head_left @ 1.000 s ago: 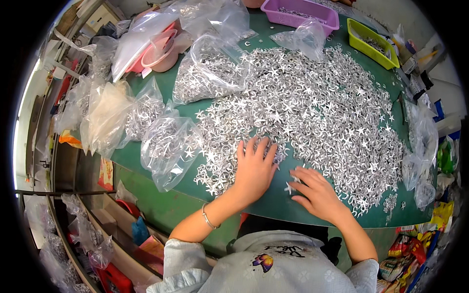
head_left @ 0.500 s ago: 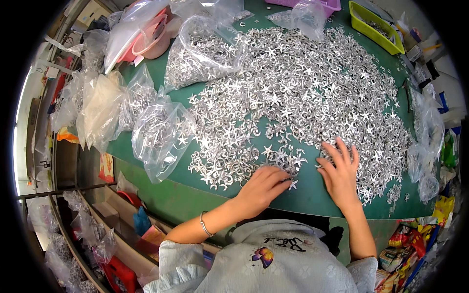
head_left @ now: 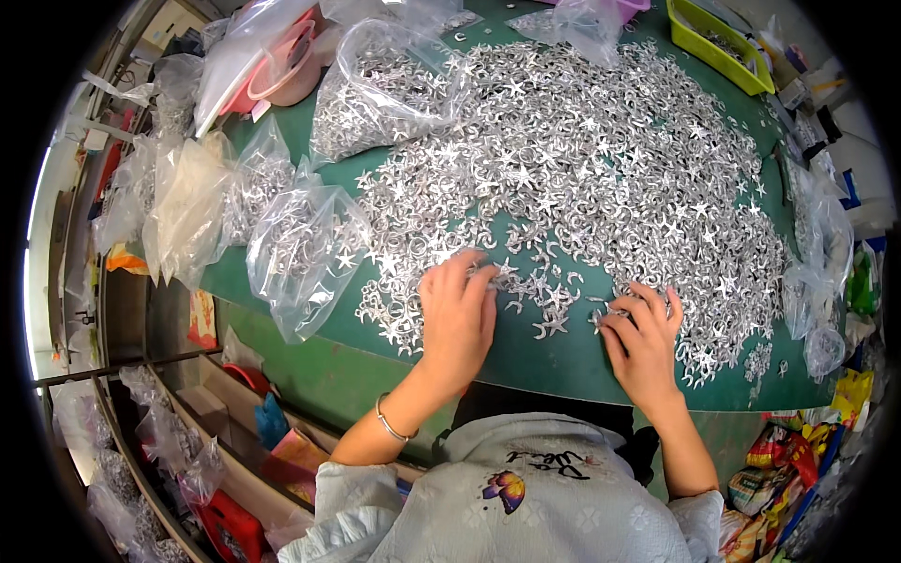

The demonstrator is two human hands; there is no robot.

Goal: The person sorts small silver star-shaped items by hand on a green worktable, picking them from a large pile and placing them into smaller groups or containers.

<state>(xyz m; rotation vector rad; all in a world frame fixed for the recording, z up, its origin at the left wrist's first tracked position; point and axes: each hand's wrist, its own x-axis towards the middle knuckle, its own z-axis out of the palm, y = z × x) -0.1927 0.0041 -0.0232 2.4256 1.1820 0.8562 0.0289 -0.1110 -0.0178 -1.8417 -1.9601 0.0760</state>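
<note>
A wide spread of small silver metal pieces [head_left: 601,169], many star-shaped and others curved, covers the green table [head_left: 526,361]. My left hand [head_left: 457,314] rests at the inner edge of the left part, fingers bent and close together, with thumb and forefinger pinched on silver pieces. My right hand [head_left: 643,342] is curled at the lower edge of the main heap, its fingertips on a few pieces. Between the hands lies a small loose group of star-shaped pieces [head_left: 554,305]. What lies under the fingers is partly hidden.
Clear plastic bags of silver pieces [head_left: 305,249] stand at the left, with a larger filled bag [head_left: 375,108] behind. Pink basins [head_left: 286,75] sit at the far left, a yellow-green basket [head_left: 721,47] at the far right. Plastic bags [head_left: 817,272] line the right edge.
My left hand has moved left and away from me, from the small group onto the left part of the spread. My right hand has come slightly nearer, its spread fingers now curled.
</note>
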